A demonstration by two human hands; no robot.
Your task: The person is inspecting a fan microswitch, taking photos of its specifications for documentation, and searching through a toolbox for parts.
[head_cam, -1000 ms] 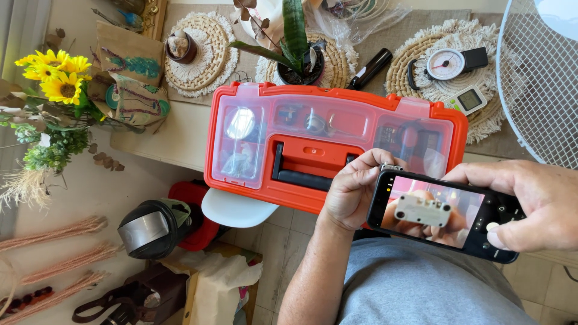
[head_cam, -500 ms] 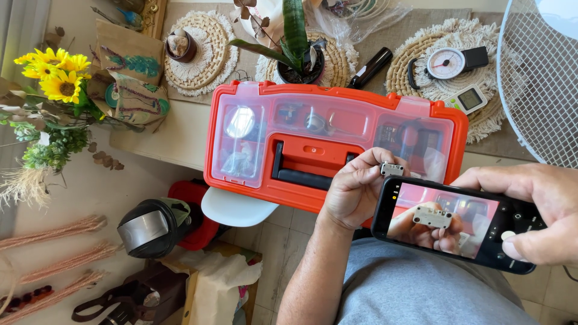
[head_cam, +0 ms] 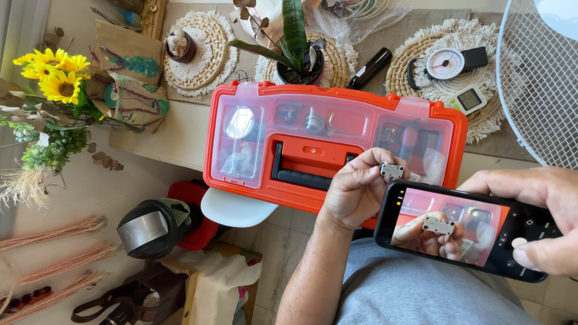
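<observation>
While the left hand (head_cam: 355, 189) is closed in a pinch, its fingertips hold one small grey metal part (head_cam: 392, 171) just in front of the toolbox. The right hand (head_cam: 533, 207) is wrapped around the far end of one black smartphone (head_cam: 463, 232), thumb resting near the on-screen button; the screen shows the same part and fingers. The phone lies at 4 o'clock from the part, close to it but not touching.

One orange toolbox (head_cam: 334, 153) with a clear compartment lid and one black handle sits at 10 o'clock from the part, on the edge of a table (head_cam: 174, 135). Behind the toolbox, at 12 o'clock, stand one potted plant (head_cam: 298, 51) and three round woven mats. One round dial scale (head_cam: 448, 63) and one small digital device (head_cam: 469, 99) rest on the mat at 1 o'clock. One white fan grille (head_cam: 539, 90) occupies 2 o'clock. One bunch of yellow flowers (head_cam: 51, 75) sits at 9 o'clock. One black helmet (head_cam: 153, 225) lies at 8 o'clock on the floor.
</observation>
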